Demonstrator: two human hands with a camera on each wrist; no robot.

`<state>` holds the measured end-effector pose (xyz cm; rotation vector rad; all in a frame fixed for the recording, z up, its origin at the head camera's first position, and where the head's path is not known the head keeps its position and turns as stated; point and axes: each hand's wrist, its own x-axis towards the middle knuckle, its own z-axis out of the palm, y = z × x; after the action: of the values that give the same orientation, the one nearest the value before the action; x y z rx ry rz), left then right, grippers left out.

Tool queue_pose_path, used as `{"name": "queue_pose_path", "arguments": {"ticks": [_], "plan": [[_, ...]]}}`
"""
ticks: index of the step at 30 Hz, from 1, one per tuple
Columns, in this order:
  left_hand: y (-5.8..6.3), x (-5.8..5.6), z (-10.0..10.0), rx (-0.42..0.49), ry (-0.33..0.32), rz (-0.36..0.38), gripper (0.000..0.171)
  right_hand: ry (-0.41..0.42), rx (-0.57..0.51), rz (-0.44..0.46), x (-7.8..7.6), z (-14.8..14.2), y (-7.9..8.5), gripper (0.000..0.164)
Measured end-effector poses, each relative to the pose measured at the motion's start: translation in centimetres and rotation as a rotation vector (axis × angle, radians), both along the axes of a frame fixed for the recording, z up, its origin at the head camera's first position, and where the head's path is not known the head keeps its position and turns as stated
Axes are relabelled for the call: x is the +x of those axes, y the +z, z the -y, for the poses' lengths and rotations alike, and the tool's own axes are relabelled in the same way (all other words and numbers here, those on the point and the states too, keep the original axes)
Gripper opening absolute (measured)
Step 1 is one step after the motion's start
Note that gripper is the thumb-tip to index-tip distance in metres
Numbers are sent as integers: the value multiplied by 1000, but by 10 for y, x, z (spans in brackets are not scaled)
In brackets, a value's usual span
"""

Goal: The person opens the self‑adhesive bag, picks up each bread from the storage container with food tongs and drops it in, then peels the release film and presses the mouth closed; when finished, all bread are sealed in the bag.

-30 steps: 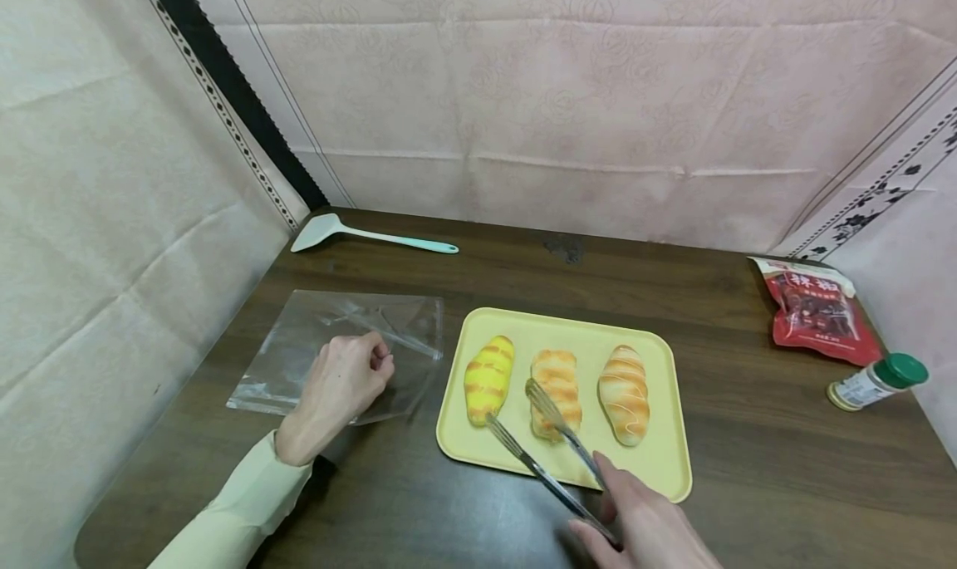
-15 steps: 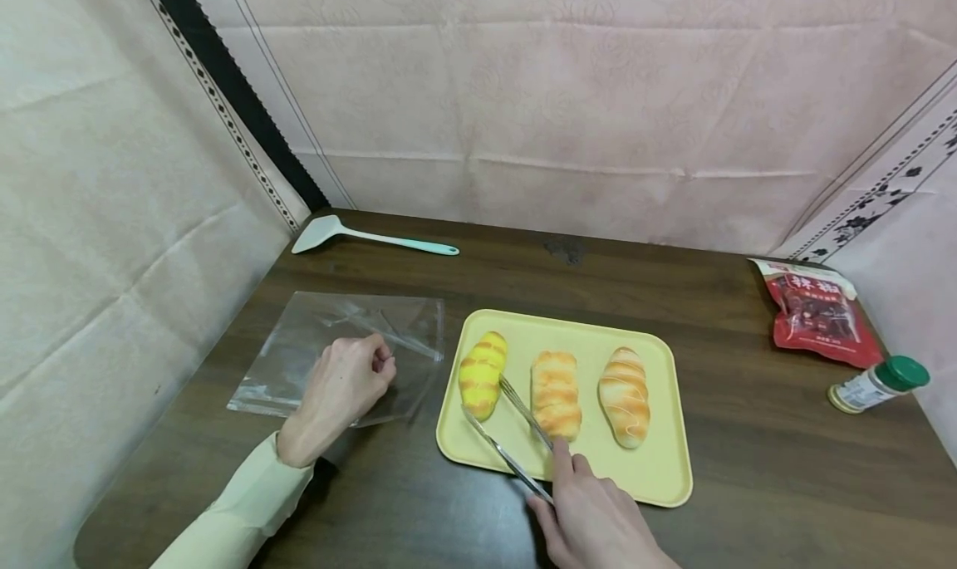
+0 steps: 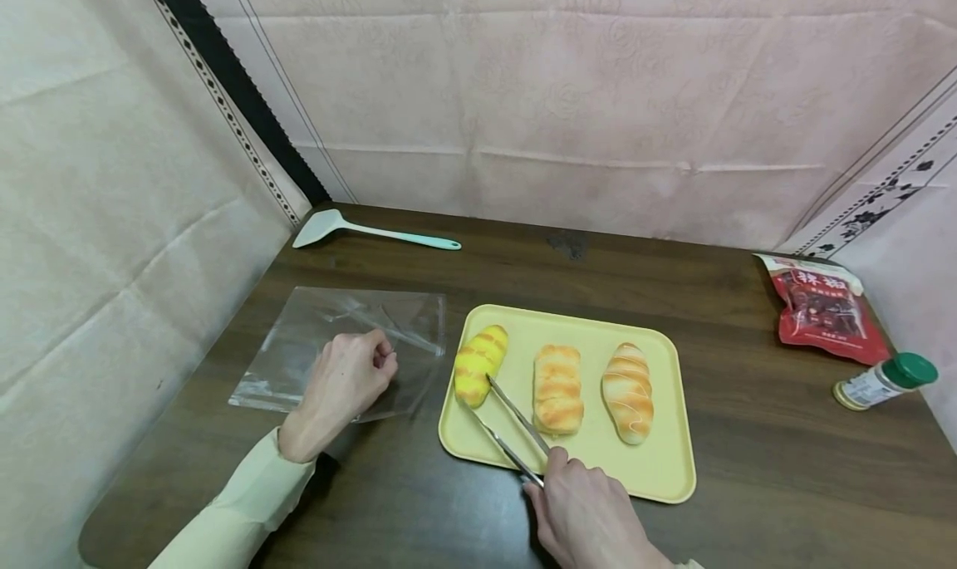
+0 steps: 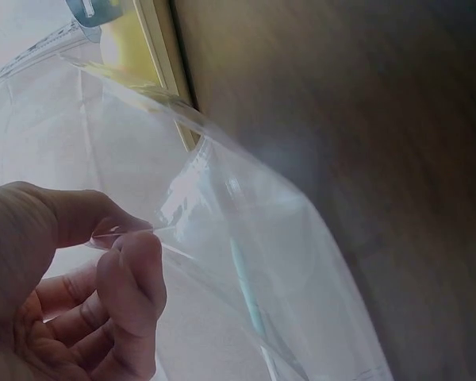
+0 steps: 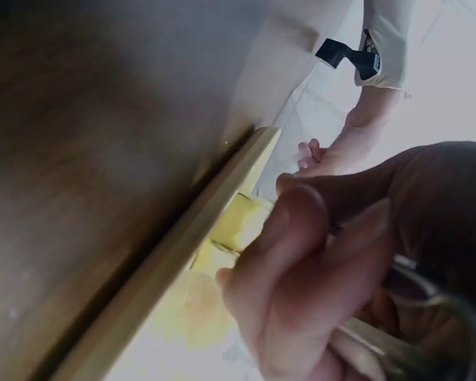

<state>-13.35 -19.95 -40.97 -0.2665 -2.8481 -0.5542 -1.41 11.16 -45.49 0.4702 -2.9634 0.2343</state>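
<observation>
My left hand (image 3: 345, 380) pinches the edge of a clear plastic bag (image 3: 306, 324) between thumb and forefinger; the left wrist view shows the film (image 4: 293, 262) lifted and spread beside the fingers. My right hand (image 3: 591, 502) grips metal tongs (image 3: 516, 461) over the near edge of a yellow tray (image 3: 598, 324). The tong tips stand apart on either side of the near end of a yellow striped bread roll (image 3: 478, 363) at the tray's left. A square-ended bread (image 3: 557, 390) lies mid-tray, and a drizzled oval bread (image 3: 628, 393) is on the right.
A pale turquoise spatula (image 3: 389, 235) lies at the back left of the dark wooden table (image 3: 718, 286). A red snack packet (image 3: 826, 310) and a green-capped jar (image 3: 885, 381) are at the right. Cloth walls (image 3: 568, 112) stand behind and along the sides.
My right hand has moved left and forward with the tongs, from near the middle bread to the yellow roll, which has shifted and turned slightly leftward. The left hand stays in place.
</observation>
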Motion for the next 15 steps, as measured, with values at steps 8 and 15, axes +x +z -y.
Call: {"name": "queue_pose_path", "arguments": {"ticks": [8,15], "plan": [[2,0,0,0,11,12,12,27,-52,15,-3,-8,11,37],[3,0,0,7,14,12,13,21,-70,25,3,-14,33,35]]}}
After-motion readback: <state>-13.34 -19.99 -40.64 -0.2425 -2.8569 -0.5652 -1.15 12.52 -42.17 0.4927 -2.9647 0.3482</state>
